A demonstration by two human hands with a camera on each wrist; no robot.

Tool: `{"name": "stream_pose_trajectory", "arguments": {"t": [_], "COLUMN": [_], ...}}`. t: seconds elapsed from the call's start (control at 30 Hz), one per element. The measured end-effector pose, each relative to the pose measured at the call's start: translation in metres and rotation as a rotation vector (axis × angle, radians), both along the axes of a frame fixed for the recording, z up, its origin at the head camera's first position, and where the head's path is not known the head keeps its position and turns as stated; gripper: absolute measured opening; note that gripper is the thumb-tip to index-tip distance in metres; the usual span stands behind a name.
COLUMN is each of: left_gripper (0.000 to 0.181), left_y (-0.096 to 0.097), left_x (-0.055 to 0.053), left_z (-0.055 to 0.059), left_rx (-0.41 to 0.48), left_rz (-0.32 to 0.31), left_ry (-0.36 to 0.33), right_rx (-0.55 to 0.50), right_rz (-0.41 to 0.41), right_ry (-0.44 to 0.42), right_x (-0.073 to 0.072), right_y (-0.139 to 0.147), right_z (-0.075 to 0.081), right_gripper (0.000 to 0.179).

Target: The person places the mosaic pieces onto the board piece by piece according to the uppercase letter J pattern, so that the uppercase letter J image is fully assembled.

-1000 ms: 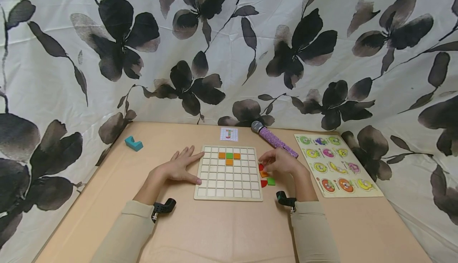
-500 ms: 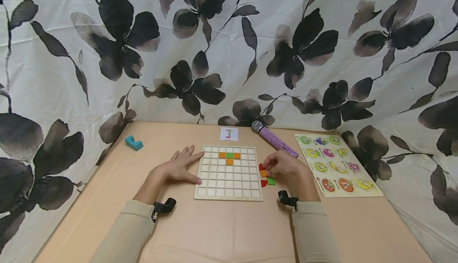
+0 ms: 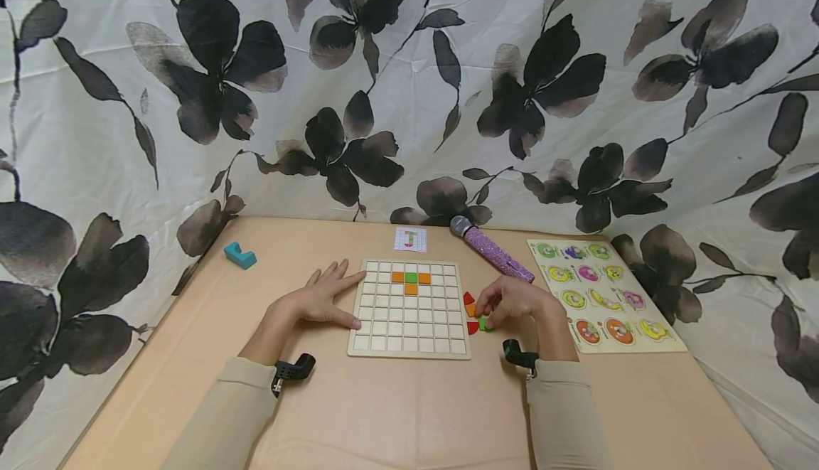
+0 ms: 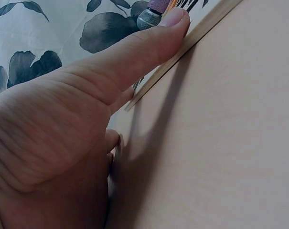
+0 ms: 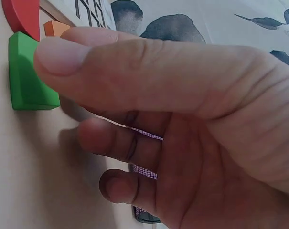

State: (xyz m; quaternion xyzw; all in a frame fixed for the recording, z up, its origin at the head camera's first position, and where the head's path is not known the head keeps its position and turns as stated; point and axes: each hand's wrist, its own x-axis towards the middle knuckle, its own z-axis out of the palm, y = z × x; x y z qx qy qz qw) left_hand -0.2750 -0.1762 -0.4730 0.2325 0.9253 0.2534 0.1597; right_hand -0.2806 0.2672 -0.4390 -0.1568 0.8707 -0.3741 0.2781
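A square board [image 3: 377, 345] with a grid of pale tiles lies on the table. Orange and green square tiles [image 3: 410, 278] form a small T in its upper rows. My left hand [image 3: 313, 303] rests at the board's left edge, fingers spread and thumb on the rim. Beside the right edge, my right hand [image 3: 518, 299] hovers low, thumb tip over a corner of a green block [image 5: 27, 76]. Whether it touches the block is hard to tell. Close by lie an orange block [image 3: 470, 309], a red piece [image 3: 469, 298] and a red rounded piece [image 3: 472, 328].
A small card with a gridded pattern [image 3: 410, 239] lies behind the board. Right of it is a glittery purple microphone [image 3: 493, 249], then a sheet of fruit pictures [image 3: 604, 296]. A turquoise block [image 3: 239, 256] sits far left. A floral cloth [image 3: 409, 86] hangs behind the table.
My right hand has shifted slightly right and toward me, from beside the orange block to over the green block. The left hand and the board have stayed put.
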Motion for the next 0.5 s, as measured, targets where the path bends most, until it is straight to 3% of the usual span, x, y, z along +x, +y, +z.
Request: {"name": "stream_pose_trajectory", "arguments": {"t": [0.5], "left_gripper": [0.111], "left_y": [0.0004], "left_x": [0.0008], "left_z": [0.0008], "left_rx": [0.002], "left_rz": [0.003], "left_ry": [-0.002], "right_rx": [0.003], "right_rz": [0.062], "right_ry": [-0.017], "right_x": [-0.0015], "right_y": [-0.0016], "right_z": [-0.0026], "right_gripper": [0.022]}}
